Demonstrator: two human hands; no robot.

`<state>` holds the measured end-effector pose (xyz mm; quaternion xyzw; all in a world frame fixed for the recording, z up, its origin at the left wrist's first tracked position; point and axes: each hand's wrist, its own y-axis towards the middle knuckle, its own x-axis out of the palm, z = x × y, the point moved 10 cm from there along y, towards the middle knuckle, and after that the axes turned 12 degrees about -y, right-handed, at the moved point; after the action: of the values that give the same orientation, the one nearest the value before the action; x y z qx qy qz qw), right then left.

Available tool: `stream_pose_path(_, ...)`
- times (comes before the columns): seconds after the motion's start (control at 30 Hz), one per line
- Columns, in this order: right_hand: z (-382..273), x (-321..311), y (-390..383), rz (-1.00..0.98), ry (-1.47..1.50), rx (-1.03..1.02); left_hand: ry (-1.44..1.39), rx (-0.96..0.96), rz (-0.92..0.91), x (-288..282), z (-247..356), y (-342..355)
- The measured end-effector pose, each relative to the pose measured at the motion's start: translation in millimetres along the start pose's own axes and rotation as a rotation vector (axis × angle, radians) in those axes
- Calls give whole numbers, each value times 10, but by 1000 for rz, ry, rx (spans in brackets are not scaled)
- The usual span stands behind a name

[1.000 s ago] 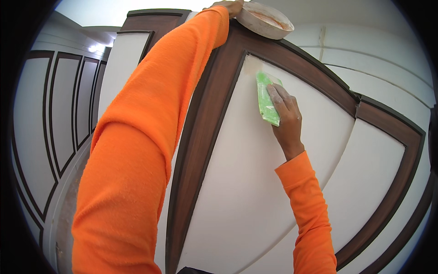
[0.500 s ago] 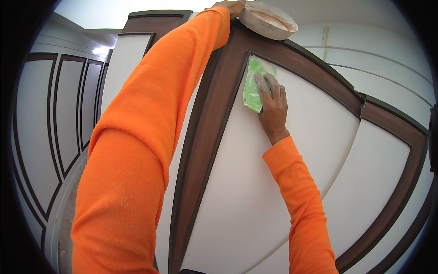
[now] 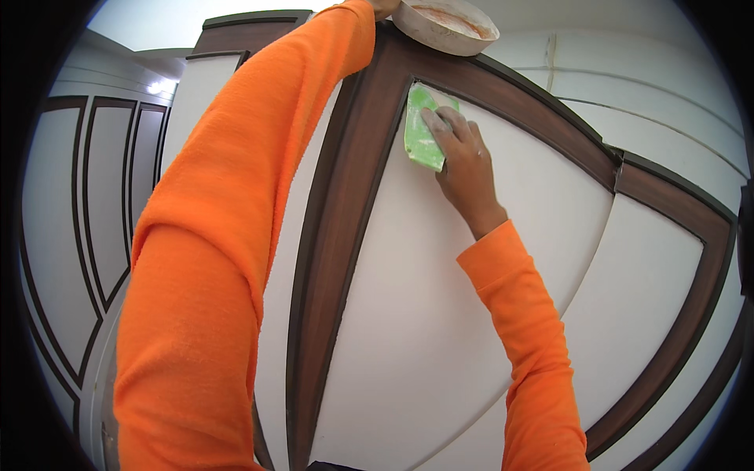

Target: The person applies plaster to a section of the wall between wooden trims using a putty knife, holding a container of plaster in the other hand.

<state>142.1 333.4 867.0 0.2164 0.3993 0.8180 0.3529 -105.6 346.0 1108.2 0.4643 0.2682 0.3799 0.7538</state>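
Observation:
My right hand (image 3: 466, 157) is closed on a flat green scraper (image 3: 424, 141) smeared with white filler, which lies against the top-left inner corner of a white wall panel (image 3: 471, 267) framed in dark brown wood (image 3: 345, 204). My left hand (image 3: 383, 9), at the top edge of the view and mostly hidden, grips the side of a shallow, round whitish pan (image 3: 471, 31) with orange-brown residue inside. The pan is at the top of the brown frame. My left arm in its orange sleeve stretches up across the left half of the view.
On the left, a row of white panels (image 3: 106, 180) with dark trim recedes toward a bright light (image 3: 163, 86). Another framed section (image 3: 652, 290) stands on the right, beside a seam. Above the frame is a grooved white wall (image 3: 620, 94).
My right hand has moved the scraper up and left into the panel's corner. My left hand stays at the pan. The whole view has shifted slightly.

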Motion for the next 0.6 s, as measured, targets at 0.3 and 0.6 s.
stream_pose_path(0.3, 101, -52, 114, -191, -62, -153, -23, -74, -37, 58, -48, -61)
stream_pose_path(0.6, -80, -285, -110, 127, -88, 23, 7, -103, -2, 13, 88, -308)
